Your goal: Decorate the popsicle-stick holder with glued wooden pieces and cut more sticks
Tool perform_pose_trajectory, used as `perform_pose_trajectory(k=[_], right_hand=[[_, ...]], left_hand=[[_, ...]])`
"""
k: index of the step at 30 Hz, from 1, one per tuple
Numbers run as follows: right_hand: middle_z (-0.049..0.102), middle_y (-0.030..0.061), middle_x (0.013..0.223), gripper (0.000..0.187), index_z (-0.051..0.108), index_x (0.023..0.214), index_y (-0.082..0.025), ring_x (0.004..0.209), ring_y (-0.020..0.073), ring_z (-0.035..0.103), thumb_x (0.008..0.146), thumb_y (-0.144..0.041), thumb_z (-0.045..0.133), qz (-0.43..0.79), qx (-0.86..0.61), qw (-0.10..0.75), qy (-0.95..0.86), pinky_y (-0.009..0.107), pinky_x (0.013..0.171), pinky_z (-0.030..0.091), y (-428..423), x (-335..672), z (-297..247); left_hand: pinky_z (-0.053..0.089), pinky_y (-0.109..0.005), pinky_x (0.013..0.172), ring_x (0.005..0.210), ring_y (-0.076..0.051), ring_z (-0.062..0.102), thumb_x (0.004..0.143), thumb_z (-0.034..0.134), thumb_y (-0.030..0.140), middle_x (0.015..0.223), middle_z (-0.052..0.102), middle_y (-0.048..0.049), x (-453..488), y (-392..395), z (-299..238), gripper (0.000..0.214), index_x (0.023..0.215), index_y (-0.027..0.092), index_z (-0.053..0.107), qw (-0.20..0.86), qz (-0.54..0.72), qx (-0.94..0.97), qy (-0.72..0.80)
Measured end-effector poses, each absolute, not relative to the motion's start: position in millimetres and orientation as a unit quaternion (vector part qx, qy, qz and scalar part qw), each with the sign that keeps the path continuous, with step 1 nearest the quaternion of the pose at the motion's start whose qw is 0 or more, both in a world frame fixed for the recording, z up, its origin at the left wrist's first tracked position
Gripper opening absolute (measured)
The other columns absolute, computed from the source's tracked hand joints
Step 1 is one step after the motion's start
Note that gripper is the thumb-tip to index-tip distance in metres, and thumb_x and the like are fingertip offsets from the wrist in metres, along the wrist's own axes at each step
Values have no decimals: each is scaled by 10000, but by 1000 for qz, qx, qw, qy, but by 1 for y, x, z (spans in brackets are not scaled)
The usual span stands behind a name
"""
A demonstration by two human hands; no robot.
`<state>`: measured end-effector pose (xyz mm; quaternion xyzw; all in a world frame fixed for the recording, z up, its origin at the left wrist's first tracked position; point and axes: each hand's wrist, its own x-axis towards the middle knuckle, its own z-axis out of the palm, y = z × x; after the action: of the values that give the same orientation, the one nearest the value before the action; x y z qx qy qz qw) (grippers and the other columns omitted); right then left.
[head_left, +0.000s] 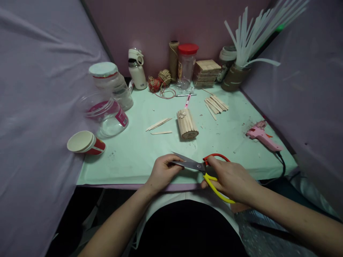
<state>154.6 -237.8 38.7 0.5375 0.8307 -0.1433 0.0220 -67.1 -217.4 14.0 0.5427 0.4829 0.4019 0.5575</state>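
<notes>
- Scissors (198,165) are at the near edge of the table (128,159), about the middle, blades parted and pointing left.
- Right hand (232,180) grasps their red and yellow handles; the yellow one reaches out past the table's near edge.
- Left hand (166,171) has its thumb and fingers drawn together at the blades; I cannot tell whether it pinches anything.
- Stick bundle (187,125), a rounded block faced with flat sticks, lies on the table beyond the scissors.
- Loose sticks (158,124) lie left of the bundle; a stick pile (216,104) lies to its far right.
- Pink cutter (188,101) lies just beyond the bundle.
- Glue gun (264,138), pink, lies near the right edge, its cord running off the near side.
- Cups (98,146), nested, lie tipped at the left, nearer than a clear tub (122,119).
- Along the far side, left to right: bottle (138,75), red ball (154,85), tan ball (164,76), red-lidded jar (188,50), stick stack (207,74).
</notes>
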Motion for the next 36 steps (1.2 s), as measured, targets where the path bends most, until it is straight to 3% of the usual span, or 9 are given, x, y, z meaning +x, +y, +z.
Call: perform_pose_trajectory(k=[12,15,19,24,28,36], right_hand=[[695,52,730,290,456,950,-223,602,251,652,878,-502,492,-165,536,21,828,259,489,263,-238,158,31],[615,-4,645,289,405,863,-244,533,194,567,863,-516,504,-231,572,-36,787,251,480,282,-232,160,32],[441,-71,567,374,310,734,-256,508,131,422,827,-533,544,-328,600,-176,708,239,492,332,-224,160,33],[590,-16,754,361,393,810,-243,627,137,504,759,-470,669,-439,558,-300,638,259,570,424,-222,144,34],[654,52,984,330,421,884,-239,644,120,508,768,-385,693,-471,515,-372,612,248,566,421,-222,128,36],[630,7,906,273,448,919,-238,561,90,410,785,-305,675,-455,498,-390,627,231,526,374,-218,116,28]], left_hand=[[496,-259,683,681,-150,632,690,693,182,701,705,-35,-68,-219,10,59,730,144,717,615,394,510,454],[494,-251,632,630,-141,618,702,735,268,666,695,-35,-66,-219,9,132,737,142,719,631,391,474,474],[488,-235,620,635,-126,612,697,761,312,685,698,-41,-62,-219,7,177,739,144,726,650,418,419,477],[460,-207,612,633,-98,593,640,807,299,722,710,-54,-56,-221,11,207,733,134,723,697,437,312,475],[436,-189,592,613,-72,569,625,819,286,735,705,-61,-54,-222,15,225,744,119,729,743,414,248,463],[380,-153,514,529,-28,496,630,818,271,676,657,-41,-52,-223,13,227,739,94,729,769,406,194,453]])
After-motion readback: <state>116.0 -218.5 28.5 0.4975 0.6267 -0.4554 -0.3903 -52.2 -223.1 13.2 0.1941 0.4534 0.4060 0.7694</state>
